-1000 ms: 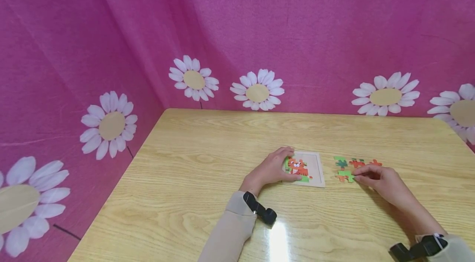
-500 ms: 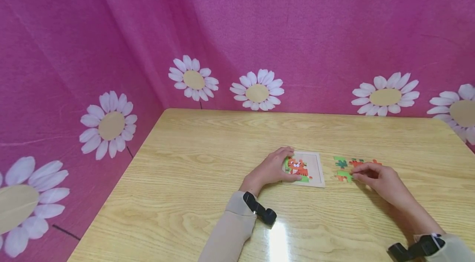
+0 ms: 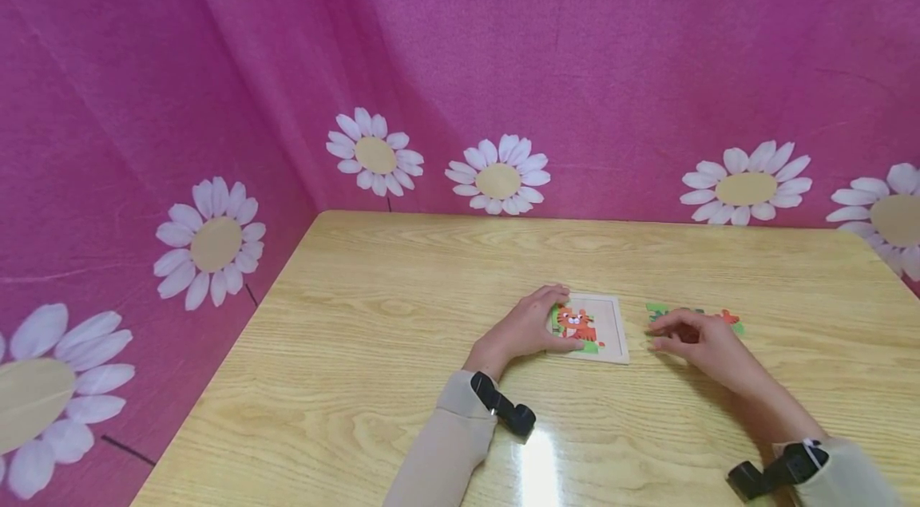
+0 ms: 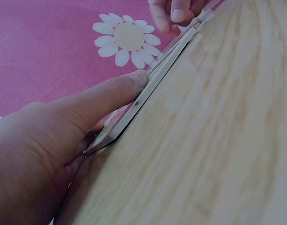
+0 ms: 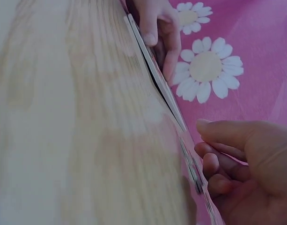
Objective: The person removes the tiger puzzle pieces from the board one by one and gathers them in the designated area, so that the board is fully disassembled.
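A square wooden jigsaw tray (image 3: 609, 329) lies on the table with an orange tiger picture (image 3: 575, 322) partly filled in at its left side. My left hand (image 3: 526, 325) grips the tray from the left, thumb on the near rim and fingers at the far edge; the thumb (image 4: 127, 89) presses down in the left wrist view. My right hand (image 3: 707, 347) hovers over the loose jigsaw pieces (image 3: 730, 317) right of the tray, thumb and index finger curved towards each other. I cannot tell whether a piece is pinched there. The hand hides several pieces.
The wood-grain table (image 3: 402, 291) runs back to a pink curtain (image 3: 604, 52) printed with white daisies. A black strap with a camera (image 3: 503, 403) sits on the left wrist, another strap (image 3: 779, 471) on the right. A bright light reflection shows near the front.
My right hand has moved left towards the tray, over the green-and-orange piece it was touching, which is now out of sight. The left hand and the tray have stayed in place.
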The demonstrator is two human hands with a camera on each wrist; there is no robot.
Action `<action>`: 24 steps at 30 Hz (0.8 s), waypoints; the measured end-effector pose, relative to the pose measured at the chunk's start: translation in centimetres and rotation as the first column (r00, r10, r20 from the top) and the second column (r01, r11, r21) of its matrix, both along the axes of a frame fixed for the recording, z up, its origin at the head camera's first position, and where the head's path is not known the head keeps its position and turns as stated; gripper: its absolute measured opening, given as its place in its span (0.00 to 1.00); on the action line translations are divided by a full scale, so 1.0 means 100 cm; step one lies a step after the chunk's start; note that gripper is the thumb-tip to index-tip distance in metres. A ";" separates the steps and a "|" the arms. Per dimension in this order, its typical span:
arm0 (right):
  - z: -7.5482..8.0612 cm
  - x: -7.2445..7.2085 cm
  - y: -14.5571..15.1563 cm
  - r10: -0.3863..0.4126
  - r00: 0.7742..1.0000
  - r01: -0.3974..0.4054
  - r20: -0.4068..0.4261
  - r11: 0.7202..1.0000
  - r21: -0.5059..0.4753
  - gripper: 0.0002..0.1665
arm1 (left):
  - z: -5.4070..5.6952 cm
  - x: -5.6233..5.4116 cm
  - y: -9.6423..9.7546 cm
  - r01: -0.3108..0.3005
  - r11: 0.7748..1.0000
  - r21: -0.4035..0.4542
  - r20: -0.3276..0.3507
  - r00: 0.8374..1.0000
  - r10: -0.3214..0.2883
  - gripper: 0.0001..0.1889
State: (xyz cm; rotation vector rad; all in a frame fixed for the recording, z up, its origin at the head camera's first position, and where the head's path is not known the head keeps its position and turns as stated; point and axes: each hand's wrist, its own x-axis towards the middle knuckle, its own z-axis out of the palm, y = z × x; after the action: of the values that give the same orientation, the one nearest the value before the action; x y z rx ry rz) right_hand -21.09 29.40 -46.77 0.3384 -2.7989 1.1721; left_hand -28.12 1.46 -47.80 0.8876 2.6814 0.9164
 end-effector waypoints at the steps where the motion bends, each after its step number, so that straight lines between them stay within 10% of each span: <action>1: 0.000 -0.001 -0.003 0.008 1.000 -0.008 0.006 1.000 -0.004 0.11 | 0.000 0.000 0.000 0.001 1.000 0.001 0.002 1.000 -0.001 0.42; 24: 0.002 -0.035 -0.058 0.127 0.992 -0.128 0.021 0.990 0.051 0.14 | 0.000 -0.001 -0.001 0.022 1.000 0.000 -0.024 0.999 -0.022 0.40</action>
State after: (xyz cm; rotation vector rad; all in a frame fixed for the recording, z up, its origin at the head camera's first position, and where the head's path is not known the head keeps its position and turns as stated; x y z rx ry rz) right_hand -24.57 23.56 -46.54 0.5214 -2.8657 1.1323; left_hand -28.18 1.32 -47.76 0.9316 2.6867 0.9066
